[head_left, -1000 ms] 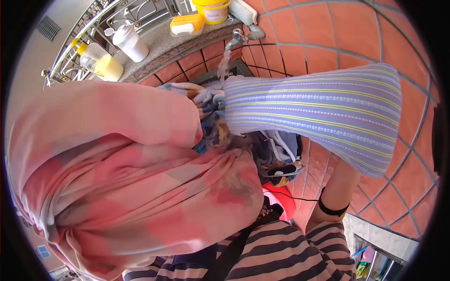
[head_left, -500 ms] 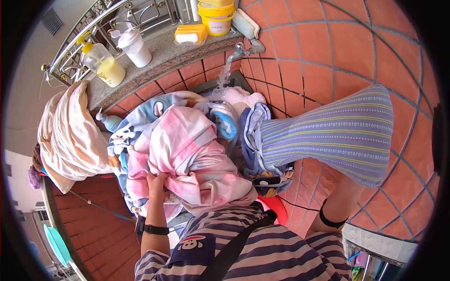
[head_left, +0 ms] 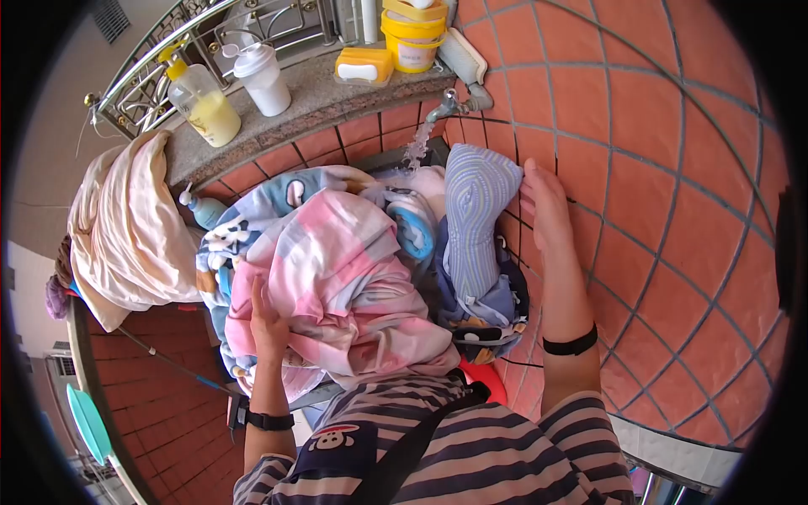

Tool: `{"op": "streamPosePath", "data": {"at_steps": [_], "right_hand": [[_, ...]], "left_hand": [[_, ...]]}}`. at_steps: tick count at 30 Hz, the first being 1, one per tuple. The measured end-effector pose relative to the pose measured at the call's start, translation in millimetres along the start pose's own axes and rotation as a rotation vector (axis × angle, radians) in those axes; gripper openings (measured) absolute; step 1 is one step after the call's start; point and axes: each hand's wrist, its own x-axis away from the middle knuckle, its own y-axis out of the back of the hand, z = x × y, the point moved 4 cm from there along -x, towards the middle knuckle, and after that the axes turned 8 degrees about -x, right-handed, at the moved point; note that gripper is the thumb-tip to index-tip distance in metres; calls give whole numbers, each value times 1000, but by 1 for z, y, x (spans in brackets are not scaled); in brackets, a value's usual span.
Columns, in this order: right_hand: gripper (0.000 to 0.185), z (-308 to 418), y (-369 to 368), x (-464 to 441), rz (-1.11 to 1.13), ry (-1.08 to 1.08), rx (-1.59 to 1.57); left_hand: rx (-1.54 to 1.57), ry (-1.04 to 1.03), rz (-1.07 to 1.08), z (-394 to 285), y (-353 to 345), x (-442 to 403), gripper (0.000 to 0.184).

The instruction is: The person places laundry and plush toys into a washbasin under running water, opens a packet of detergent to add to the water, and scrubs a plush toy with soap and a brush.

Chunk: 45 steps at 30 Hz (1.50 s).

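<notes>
Against the left side of the pink plaid cloth (head_left: 345, 278) rests my left hand (head_left: 268, 320), its fingers extended and not wrapped round the fabric. My right hand (head_left: 547, 202) is raised with fingers spread, just right of the blue striped cloth (head_left: 473, 219), and holds nothing. That striped cloth stands upright and puffed out, its lower end among dark blue fabric (head_left: 509, 324). Water runs from the tap (head_left: 444, 105) behind the heap. A rolled blue and white cloth (head_left: 412, 231) and a blue patterned blanket (head_left: 252, 210) lie beside the pink one.
On the stone ledge (head_left: 316, 105) stand a yellow-topped pump bottle (head_left: 210, 114), a white cup (head_left: 268, 88), an orange soap box (head_left: 364, 67), yellow tubs (head_left: 412, 42) and a brush (head_left: 462, 57). Cream cloth (head_left: 130, 236) hangs at left. A tiled wall (head_left: 648, 185) rises at right.
The striped cloth has swung from the right to an upright position nearer the heap, and my right hand has come off it. My left hand has loosened from the pink cloth it gripped.
</notes>
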Motion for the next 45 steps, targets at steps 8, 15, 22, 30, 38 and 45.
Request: {"op": "streamPosePath", "data": {"at_steps": [8, 15, 22, 30, 38, 45], "right_hand": [[99, -110, 4, 36, 245, 296, 913], [125, -206, 7, 28, 390, -290, 1115], [121, -315, 8, 33, 681, -450, 896], [105, -346, 3, 8, 746, -570, 825], [117, -328, 12, 33, 485, -368, 843], [54, -234, -10, 86, 308, 20, 1007]], "left_hand": [[-404, -22, -20, -84, 15, -10, 71], [-550, -475, 170, -163, -84, -62, 85], [-860, -154, 597, -89, -173, -50, 106], [-553, -170, 455, -40, -184, -45, 61], [498, 420, 214, -36, -45, -14, 58], [1067, 346, 32, -50, 134, 48, 57]]}}
